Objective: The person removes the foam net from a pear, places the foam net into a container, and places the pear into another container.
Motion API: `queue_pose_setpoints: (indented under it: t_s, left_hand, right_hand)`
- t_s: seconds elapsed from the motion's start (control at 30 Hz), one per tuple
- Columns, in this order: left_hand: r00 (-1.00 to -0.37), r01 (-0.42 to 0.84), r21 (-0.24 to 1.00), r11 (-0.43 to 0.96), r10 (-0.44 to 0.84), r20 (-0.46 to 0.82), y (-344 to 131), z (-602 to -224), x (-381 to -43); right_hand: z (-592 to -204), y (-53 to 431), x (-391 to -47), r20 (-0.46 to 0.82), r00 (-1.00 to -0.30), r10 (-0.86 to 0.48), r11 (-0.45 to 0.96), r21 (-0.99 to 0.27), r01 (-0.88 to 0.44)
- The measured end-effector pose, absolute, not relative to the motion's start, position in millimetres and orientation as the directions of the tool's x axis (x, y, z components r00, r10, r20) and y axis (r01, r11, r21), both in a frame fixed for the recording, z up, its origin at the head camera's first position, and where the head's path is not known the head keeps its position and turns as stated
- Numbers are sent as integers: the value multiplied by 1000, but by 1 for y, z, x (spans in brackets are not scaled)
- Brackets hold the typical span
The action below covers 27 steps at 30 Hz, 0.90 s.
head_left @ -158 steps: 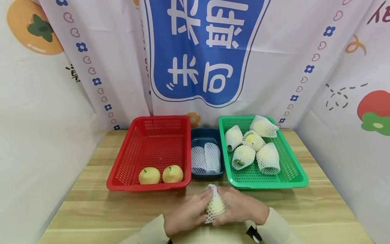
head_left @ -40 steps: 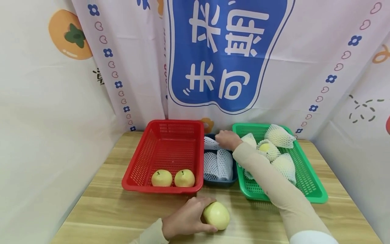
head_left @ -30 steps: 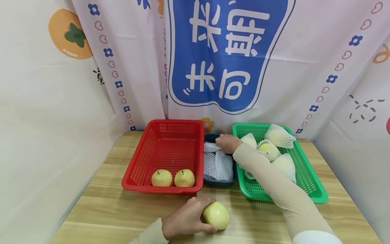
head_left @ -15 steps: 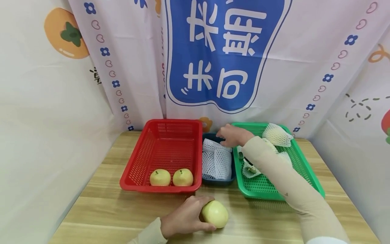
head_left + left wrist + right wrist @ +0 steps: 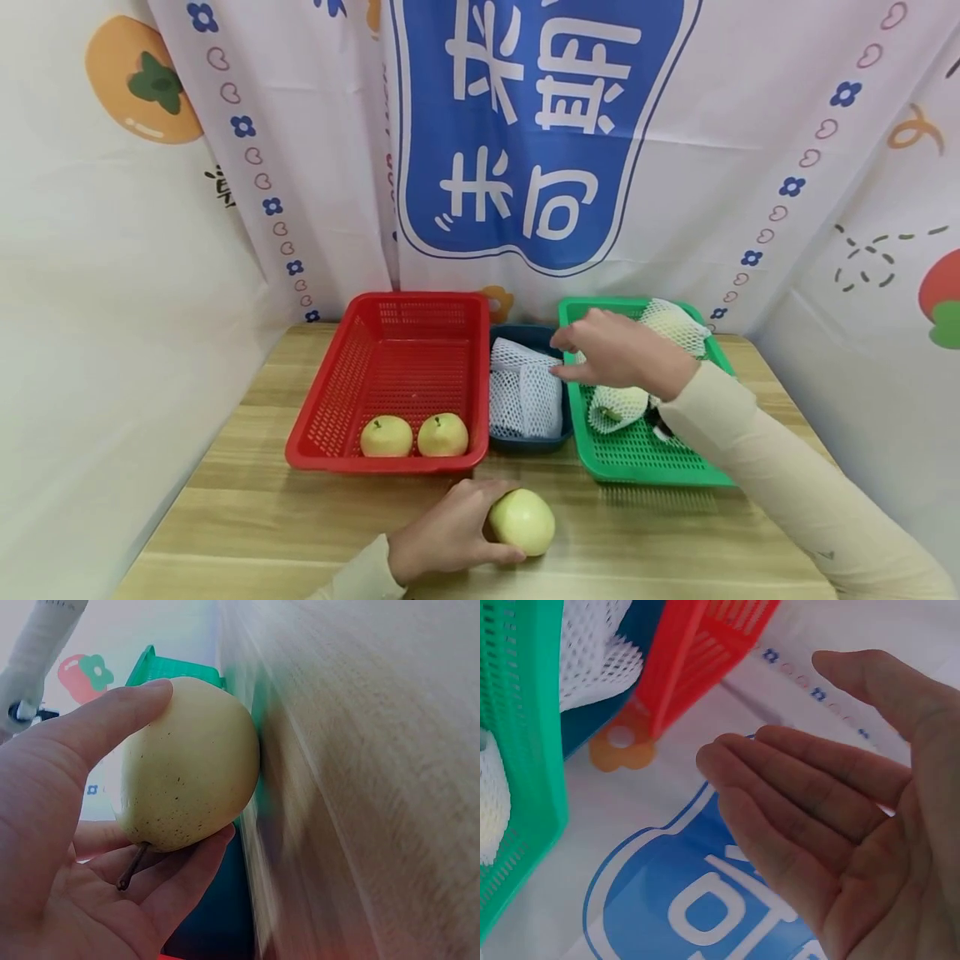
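Note:
On the wooden table, my left hand (image 5: 450,533) grips a bare yellow pear (image 5: 522,522), thumb on one side and fingers on the other. The left wrist view shows the pear's brown stem (image 5: 133,866) pointing toward the palm. My right hand (image 5: 626,350) hovers over the left side of the green basket (image 5: 660,477), its fingers extended and holding nothing. Just left of it, white foam net sleeves (image 5: 540,400) lie in the dark blue bin (image 5: 528,447), with one sleeve (image 5: 519,354) lying crosswise behind the others.
A red basket (image 5: 386,465) on the left holds two bare pears, one (image 5: 386,437) beside the other (image 5: 442,434). Several net-wrapped pears (image 5: 618,407) sit in the green basket, partly hidden by the right arm. A printed cloth (image 5: 322,167) hangs behind the table.
Earlier both hands held a net-covered pear; now it is bare in my left hand. My right hand left a net sleeve in the blue bin, then drew back rightward, empty.

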<state>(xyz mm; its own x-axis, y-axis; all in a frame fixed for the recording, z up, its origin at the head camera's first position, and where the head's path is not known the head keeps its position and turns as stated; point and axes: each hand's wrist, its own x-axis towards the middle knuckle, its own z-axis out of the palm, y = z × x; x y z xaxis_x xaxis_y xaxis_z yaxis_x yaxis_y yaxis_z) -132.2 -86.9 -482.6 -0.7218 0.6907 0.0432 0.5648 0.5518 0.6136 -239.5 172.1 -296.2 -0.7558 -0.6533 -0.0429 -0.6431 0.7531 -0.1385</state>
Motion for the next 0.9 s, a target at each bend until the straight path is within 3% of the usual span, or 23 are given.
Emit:
queue_pose_setpoints:
  t_s: [0.43, 0.7, 0.9]
  left_hand:
    - [-712, 579, 623, 525, 699, 73, -87, -485, -134]
    - [-716, 571, 627, 530, 695, 64, -86, -486, -133]
    - [-729, 541, 645, 540, 684, 38, -86, -484, -134]
  right_hand:
    - [-356, 196, -171, 145, -806, -573, 796, -132, -590]
    - [-402, 201, -158, 54, -905, -421, 877, -230, -422]
    - [-433, 200, -155, 55, -927, -372, 893, -252, -373]
